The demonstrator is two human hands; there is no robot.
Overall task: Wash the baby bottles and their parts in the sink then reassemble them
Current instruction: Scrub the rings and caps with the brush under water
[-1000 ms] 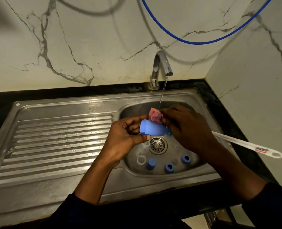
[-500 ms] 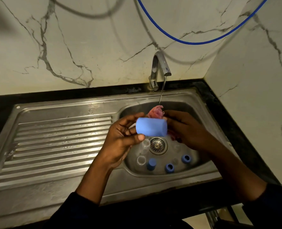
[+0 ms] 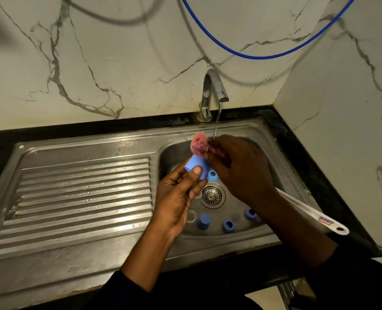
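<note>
Stage: washing is under way. We judge it about mid-course, with one part being scrubbed and no reassembly begun.
Done: we cannot tell which loose parts are already clean. None is joined to another.
Left: finish this piece, rinse the others, bring in the bottle bodies (we see none in view), then reassemble.
Item in hand: small light-blue plastic cylindrical cap (image 3: 195,167), smooth and opaque. It is tilted with its upper end toward the far edge of the stainless-steel sink (image 3: 219,245) and held above the far-left part of the basin.
Left hand (image 3: 178,195): fingers and thumb curled round the cap, thumb across its front.
Right hand (image 3: 241,171): closed round the pink sponge-headed bottle brush with a long white plastic handle (image 3: 199,144). The handle runs back under the wrist and out over the sink's right edge.
Brush head: touching the cap's upper end. We cannot tell whether it goes inside.
Water: a thin stream from the curved chrome tap (image 3: 211,90) lands at the right hand's fingers, just beside the brush head.
Loose in basin: three light-blue plastic rings (image 3: 228,225), one just beyond the round metal drain strainer (image 3: 211,196) and two near the near edge. A second light-blue cap (image 3: 203,221) stands upright beside those two.
Unclear: pale see-through pieces near the basin's near-left corner, too dim for us to name.
</note>
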